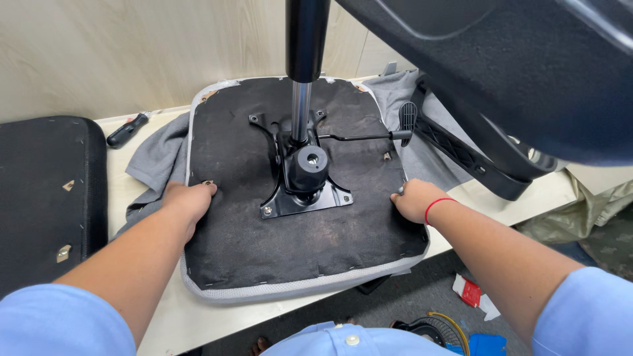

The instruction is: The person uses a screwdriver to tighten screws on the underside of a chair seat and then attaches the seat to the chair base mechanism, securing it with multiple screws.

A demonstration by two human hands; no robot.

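— Two hands are on the upturned seat cushion (pixel 297 244), one at each side of the black mechanism plate (pixel 300 191) bolted in its middle. How far along does it look?

— Judging from how things lie, the plate is already mounted: it sits flat on the dark underside fabric, with the gas lift cylinder (pixel 303 72) standing upright out of its hub and the adjustment lever (pixel 369 137) sticking out to the right of the plate.

— And the hands?

— The left hand (pixel 188 201) lies left of the plate, fingers curled narrow, fingertips at a small metal fitting near the cushion's edge. The right hand (pixel 415 200) is right of the plate, closed into a loose fist against the fabric; whether it pinches something small I cannot tell. A red band circles that wrist.

— What seems left?

— My guess is the side fittings. A black armrest bracket (pixel 461 151) lies further right of the plate, off the cushion, not attached. A screwdriver (pixel 126 130) lies well to the left of the plate, on the table (pixel 165 316), untouched.

— Anything else?

— A second black cushion (pixel 46 198) lies far left of the plate, and a grey cloth (pixel 155 158) lies under the seat.
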